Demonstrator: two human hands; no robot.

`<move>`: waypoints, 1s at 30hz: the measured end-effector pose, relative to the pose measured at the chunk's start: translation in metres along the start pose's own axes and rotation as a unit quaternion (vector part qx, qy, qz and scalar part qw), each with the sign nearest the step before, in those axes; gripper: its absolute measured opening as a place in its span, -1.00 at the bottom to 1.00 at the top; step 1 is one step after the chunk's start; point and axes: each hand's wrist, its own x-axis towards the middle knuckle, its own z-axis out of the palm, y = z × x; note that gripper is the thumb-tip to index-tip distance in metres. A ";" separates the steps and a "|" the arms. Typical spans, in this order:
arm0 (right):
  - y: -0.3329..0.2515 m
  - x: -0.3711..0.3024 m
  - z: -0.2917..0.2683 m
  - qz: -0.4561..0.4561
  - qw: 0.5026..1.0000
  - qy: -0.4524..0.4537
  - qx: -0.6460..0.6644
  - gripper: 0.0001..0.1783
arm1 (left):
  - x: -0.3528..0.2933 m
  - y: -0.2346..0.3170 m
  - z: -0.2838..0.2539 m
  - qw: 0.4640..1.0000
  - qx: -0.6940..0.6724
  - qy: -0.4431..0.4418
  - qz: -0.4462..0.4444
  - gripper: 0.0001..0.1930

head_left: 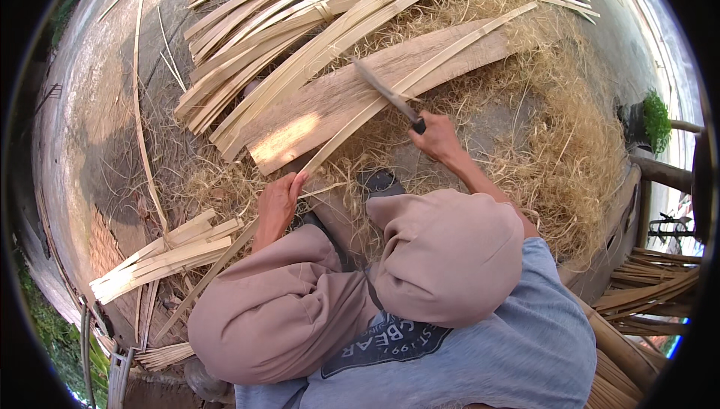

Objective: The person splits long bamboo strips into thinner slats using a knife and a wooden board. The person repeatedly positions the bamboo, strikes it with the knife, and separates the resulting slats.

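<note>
My left hand (277, 203), by the left knee, is closed around the near end of a long, pale bamboo strip (454, 55). The strip runs away to the upper right across a wide wooden board (300, 120), and its other part trails behind the hand beside my leg. In my right hand (436, 139) is the dark handle of a knife (382, 88). The blade points up and left, crossing the strip about midway. A small curl of shaving shows beside the blade. My right fingers wrap the handle and are partly hidden.
Tied bundles of bamboo strips (277, 56) lie beyond the board. A smaller bundle (165, 259) rests at the left, near a loose long strip (137, 101). Thin curly shavings (570, 161) cover the ground on the right. Poles (664, 173) and more strips (652, 293) stand at the right edge.
</note>
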 end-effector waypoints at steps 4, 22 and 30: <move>-0.089 -0.058 0.038 -0.084 0.988 -0.119 -0.042 -0.64 | 0.013 0.005 0.015 0.994 0.045 0.087 0.050 -0.55; 0.010 -0.004 -0.017 0.014 0.992 0.109 0.059 -0.65 | 0.004 0.025 0.011 0.991 0.048 0.107 0.059 -0.64; -0.035 -0.057 0.035 -0.074 0.992 -0.054 -0.089 -0.64 | 0.004 0.017 0.005 0.999 0.012 0.024 0.046 -0.65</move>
